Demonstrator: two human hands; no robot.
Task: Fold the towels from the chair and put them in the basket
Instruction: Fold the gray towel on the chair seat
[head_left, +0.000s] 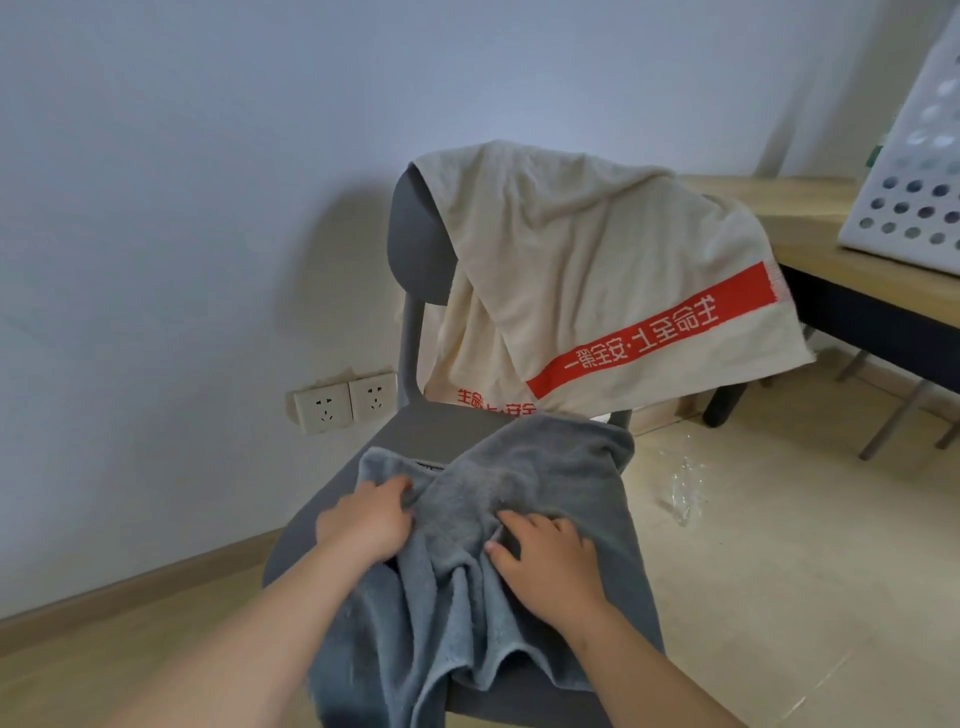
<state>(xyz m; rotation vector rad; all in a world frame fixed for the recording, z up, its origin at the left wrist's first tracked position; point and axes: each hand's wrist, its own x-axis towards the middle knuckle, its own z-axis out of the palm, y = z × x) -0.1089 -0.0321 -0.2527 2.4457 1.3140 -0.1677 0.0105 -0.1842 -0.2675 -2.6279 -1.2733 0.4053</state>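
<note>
Left of the chair (415, 234), low on the wall, sit two sockets (345, 405). On the chair's seat, the left hand (363, 522) has its fingers curled into a bunched fold of the grey towel (545, 467), gripping it near the towel's left edge. That towel lies rumpled across the seat, with its near end hanging over the seat's front edge; no neat fold shows in it. The right hand (545, 553), also over the seat, has bent fingers and thumb pinching up a ridge of the same cloth.

Over the chair's back hangs the cream towel (571, 260) with a red band. It is loose and untouched, and its lower end reaches the seat just behind the grey towel. Right of the chair, on a table (810, 244), stands the white basket (914, 171), cut off by the frame edge; what it holds cannot be told.

The task looks near its start. The hands seem to be gathering the first towel, and nothing on the chair is folded. Both towels remain to be folded and carried over to the basket.
</note>
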